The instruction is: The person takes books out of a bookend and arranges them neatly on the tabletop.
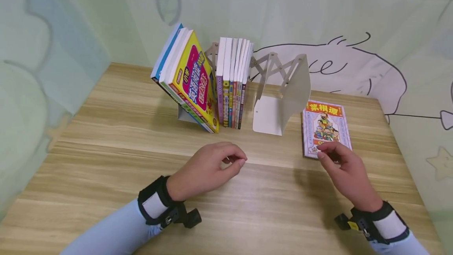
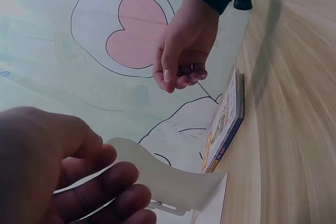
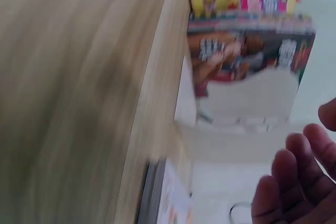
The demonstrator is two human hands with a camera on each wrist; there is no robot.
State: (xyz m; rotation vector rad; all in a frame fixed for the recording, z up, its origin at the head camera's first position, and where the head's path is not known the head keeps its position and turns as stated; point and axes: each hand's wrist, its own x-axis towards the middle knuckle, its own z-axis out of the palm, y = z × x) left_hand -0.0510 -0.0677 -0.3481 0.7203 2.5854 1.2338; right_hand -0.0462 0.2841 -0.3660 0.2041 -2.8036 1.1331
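Pale-blue sleeves (image 1: 113,227) reach over the desk (image 1: 262,223). The left hand (image 1: 207,166), empty, fingers loosely bent, hovers in front of the bookrack (image 1: 296,93); the right hand (image 1: 348,174) — likewise relaxed and empty — hangs above the near edge of the lavender book (image 1: 326,125), flat beside the bookrack's right end.

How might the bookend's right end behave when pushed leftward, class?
The bookend would probably squeeze narrower, given its crossed bars. Its flat foot should resist tipping. The end plate stands upright though thin, so probably stiff.
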